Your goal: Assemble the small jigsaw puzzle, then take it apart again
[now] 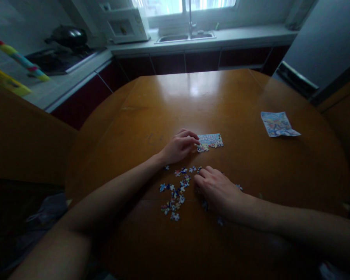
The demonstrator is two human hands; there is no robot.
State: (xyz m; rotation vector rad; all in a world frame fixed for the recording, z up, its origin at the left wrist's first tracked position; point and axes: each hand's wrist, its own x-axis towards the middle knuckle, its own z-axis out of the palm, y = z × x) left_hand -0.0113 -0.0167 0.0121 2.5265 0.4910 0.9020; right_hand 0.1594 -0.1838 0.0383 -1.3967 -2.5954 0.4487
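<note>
A partly assembled jigsaw puzzle (pixel 210 140) lies flat on the table, with a light blue upper part and an uneven lower edge. My left hand (pixel 179 146) rests at its left edge, fingers stretched out and loosely bent, the fingertips touching or just over the border. Nearer to me, loose puzzle pieces (pixel 177 192) are scattered in a curved cluster. To the right of that cluster, my right hand (pixel 214 186) is lowered among more pieces with its fingers curled together. Its fingertips are hidden under the hand, so whatever they pinch does not show.
A creased picture sheet (pixel 280 125) lies on the right of the round wooden table (pixel 163 101). Beyond stand a counter with a sink (pixel 186 37), a white microwave (pixel 125 26) and a dark pan (pixel 68 37) on the stove. A grey fridge (pixel 329 46) is at the right.
</note>
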